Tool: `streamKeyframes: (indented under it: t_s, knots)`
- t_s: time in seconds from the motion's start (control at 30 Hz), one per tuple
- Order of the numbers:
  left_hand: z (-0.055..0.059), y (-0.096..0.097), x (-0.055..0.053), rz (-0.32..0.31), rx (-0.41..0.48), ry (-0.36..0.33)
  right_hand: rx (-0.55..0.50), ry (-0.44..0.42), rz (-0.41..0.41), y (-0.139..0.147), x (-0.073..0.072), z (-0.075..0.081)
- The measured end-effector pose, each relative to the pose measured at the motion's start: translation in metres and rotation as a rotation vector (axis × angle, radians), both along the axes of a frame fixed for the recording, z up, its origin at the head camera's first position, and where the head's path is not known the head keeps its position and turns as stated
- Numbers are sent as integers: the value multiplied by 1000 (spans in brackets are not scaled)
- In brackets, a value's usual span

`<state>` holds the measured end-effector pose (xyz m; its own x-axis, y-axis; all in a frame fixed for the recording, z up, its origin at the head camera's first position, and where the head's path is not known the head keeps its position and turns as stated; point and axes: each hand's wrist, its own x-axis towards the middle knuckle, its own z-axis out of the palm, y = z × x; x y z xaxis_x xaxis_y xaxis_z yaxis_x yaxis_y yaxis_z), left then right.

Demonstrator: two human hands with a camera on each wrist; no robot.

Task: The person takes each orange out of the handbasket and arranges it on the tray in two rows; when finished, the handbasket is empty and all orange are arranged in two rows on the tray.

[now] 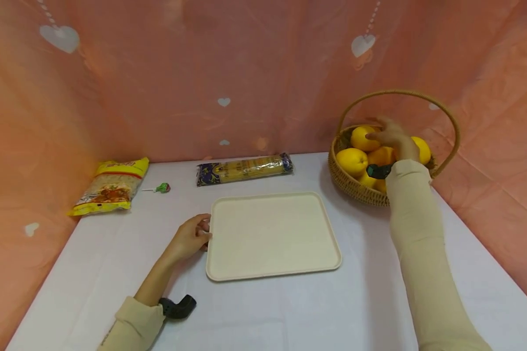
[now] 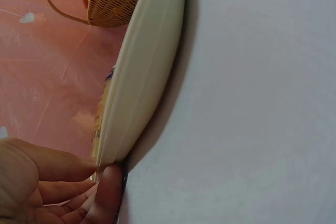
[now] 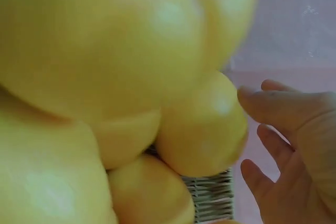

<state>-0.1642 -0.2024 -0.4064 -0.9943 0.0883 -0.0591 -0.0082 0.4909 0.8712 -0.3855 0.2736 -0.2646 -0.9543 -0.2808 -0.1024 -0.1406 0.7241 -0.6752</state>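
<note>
In the head view, a cream rectangular tray (image 1: 274,236) lies on the white-covered table. My left hand (image 1: 191,237) grips its left edge; the left wrist view shows thumb and fingers pinching the tray's rim (image 2: 142,72). At the back right, my right hand (image 1: 393,138) reaches over a wicker basket (image 1: 355,187) of several yellow, lemon-like fruits (image 1: 353,162). Its fingers are spread beside the rearmost yellow fruit (image 1: 365,138). From the right wrist, the hand (image 3: 296,150) appears with parted fingers and nothing between them, close to a round yellow fruit (image 3: 202,124).
The basket's tall hoop handle (image 1: 399,91) arches above the right hand. Along the back lies a clear-and-blue pack of noodles (image 1: 246,169). To the left are a green-wrapped lollipop (image 1: 162,187) and a yellow food bag (image 1: 111,187). Pink curtains (image 1: 263,73) hang behind the table.
</note>
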Motion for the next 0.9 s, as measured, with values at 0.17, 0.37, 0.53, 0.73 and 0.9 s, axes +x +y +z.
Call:
streamKeyframes:
  t_s: [0.17,0.37,0.53,0.73,0.9]
  knots:
    - [-5,3,-2,-3,-8,-19,22,-9,46,2,-3,-7]
    - [-3,4,-2,-5,-17,-5,-120,-80,32,-2,-3,-13]
    - [1,4,-2,-8,-10,4,-154,-99,-22,-7,-2,-19]
    - [-1,3,-2,8,-9,-1,213,116,-16,-10,-7,-21]
    - [-3,3,-3,7,-9,-3,229,70,-94,-13,-9,-22]
